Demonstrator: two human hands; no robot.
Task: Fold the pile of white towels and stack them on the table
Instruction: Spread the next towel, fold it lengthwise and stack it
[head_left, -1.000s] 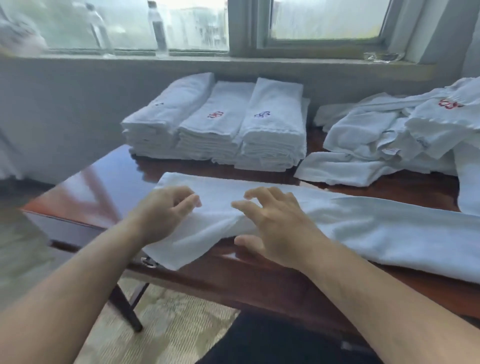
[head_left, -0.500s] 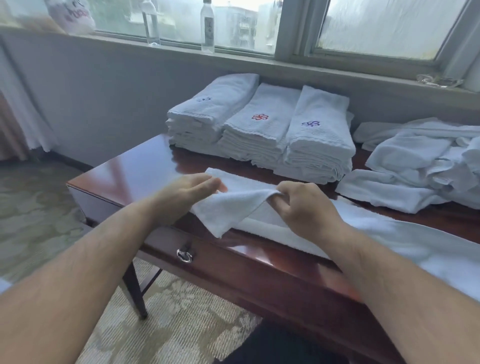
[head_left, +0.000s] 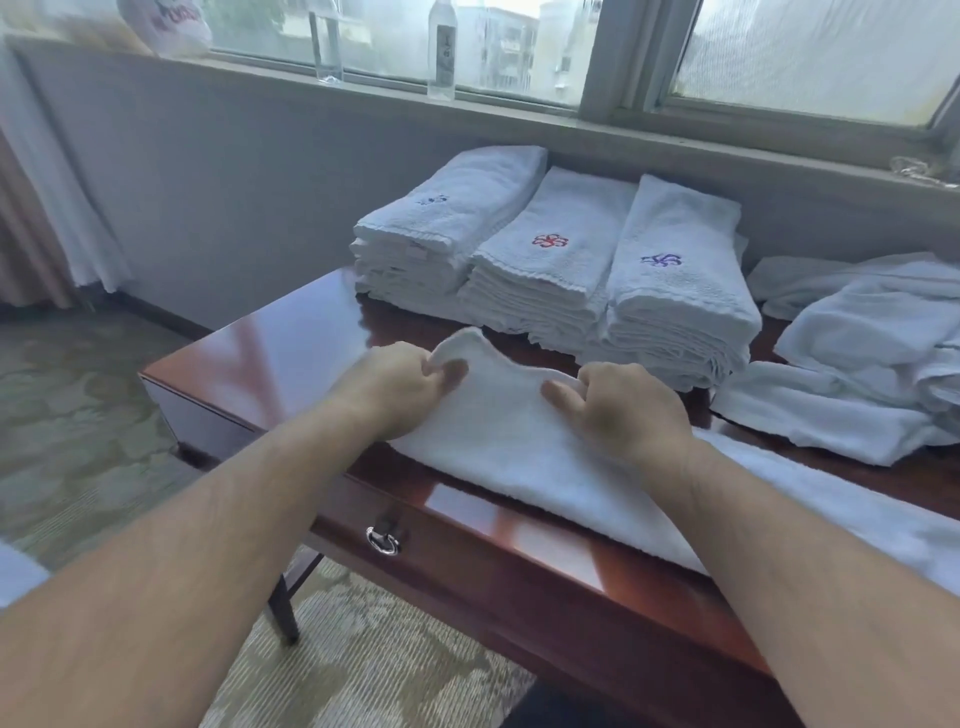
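Fingers (head_left: 441, 370) of the left hand (head_left: 400, 387) curl round the far left corner of a white towel (head_left: 514, 447), pinching the cloth and raising it off the counter (head_left: 291, 343). The right hand (head_left: 621, 408) grips the same far edge a little way along, thumb on top and fingers tucked under the hem, so the edge sags slightly between the two hands. Both forearms reach in from the near side.

The towel lies as a long folded strip along the near edge of the counter, running off toward the near right corner, its left end lifted.

Along the far edge, against the wall under the window, three stacks of folded towels stand side by side and touching: the left stack (head_left: 447, 228) with a faint blue emblem, the middle stack (head_left: 550, 260) with a red one, the right stack (head_left: 675, 291) with a purple one. The right stack's front sits just beyond the held edge.

At the far right of the counter lies a loose pile of unfolded towels (head_left: 857, 364), spreading toward the strip.

A drawer with a metal ring pull (head_left: 383, 540) is in the counter's near face. Two clear bottles (head_left: 441, 47) stand on the windowsill.
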